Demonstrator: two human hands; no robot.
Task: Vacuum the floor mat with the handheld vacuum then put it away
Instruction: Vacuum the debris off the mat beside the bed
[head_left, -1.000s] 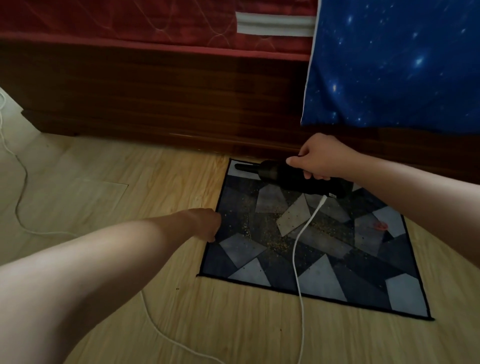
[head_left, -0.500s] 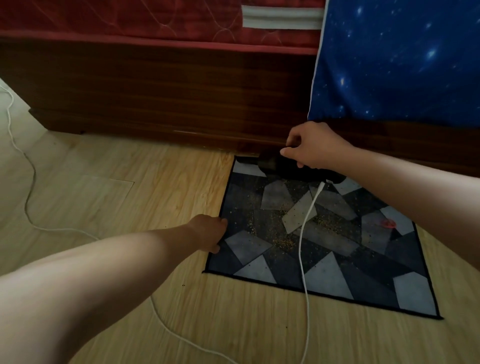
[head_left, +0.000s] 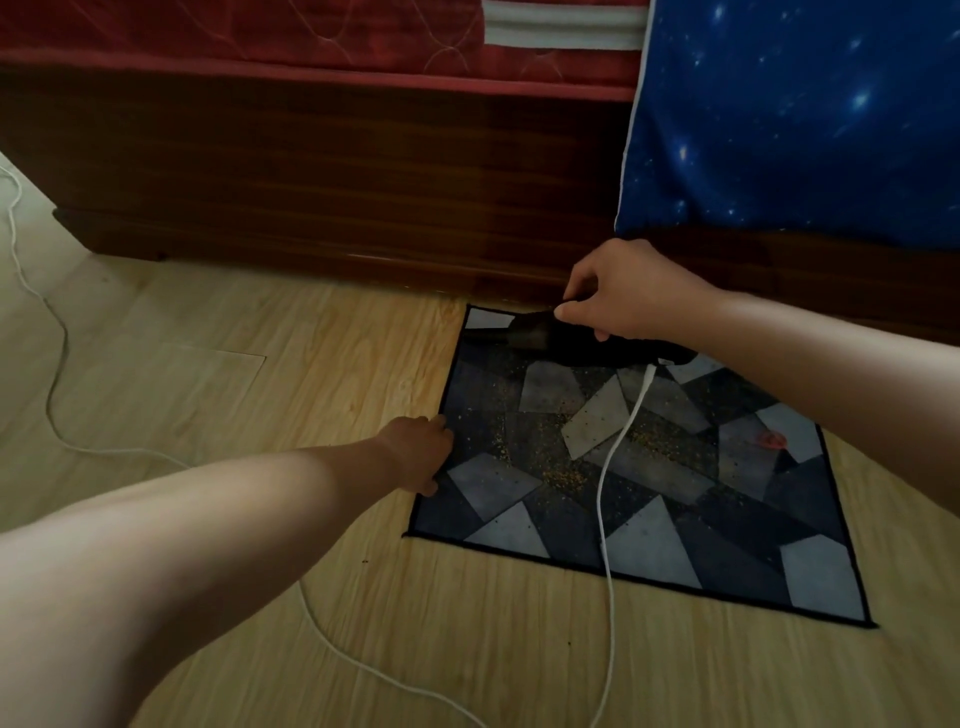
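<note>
Two hands show in the head view, well apart. The right hand (head_left: 623, 299) curls over the one vacuum (head_left: 566, 340), fingers and thumb wrapped round its black body. The vacuum lies low along the far edge of the one mat (head_left: 727, 525), nozzle toward the mat's far left corner. The left hand (head_left: 418, 452) touches the mat's left edge. It is seen from the back with its fingers tucked out of sight, so whether it pinches the edge or only presses on it cannot be told. Both forearms are bare; the left one fills the lower left corner and is cut off by the picture's edge.

The mat is a dark patchwork with grey and pale shapes, flat on the wooden floor (head_left: 260, 374), just beside the dark bed frame (head_left: 337, 171). Yellowish crumbs (head_left: 563, 475) are scattered over its middle, too small and too many to count. One red spot (head_left: 772, 440) sits near its right edge; what it is cannot be made out.

One white cord (head_left: 600, 499) leaves the vacuum's rear, crosses the mat and runs off the bottom. A loose cord (head_left: 50, 400) winds over the floor at left, passes behind the left arm and also leaves at the bottom; whether the two are one cable cannot be told.

One red mattress (head_left: 234, 36) tops the bed frame, cut off above. One blue starry cloth (head_left: 805, 119) hangs at right, hiding part of both. The nozzle tip blurs into shadow.
</note>
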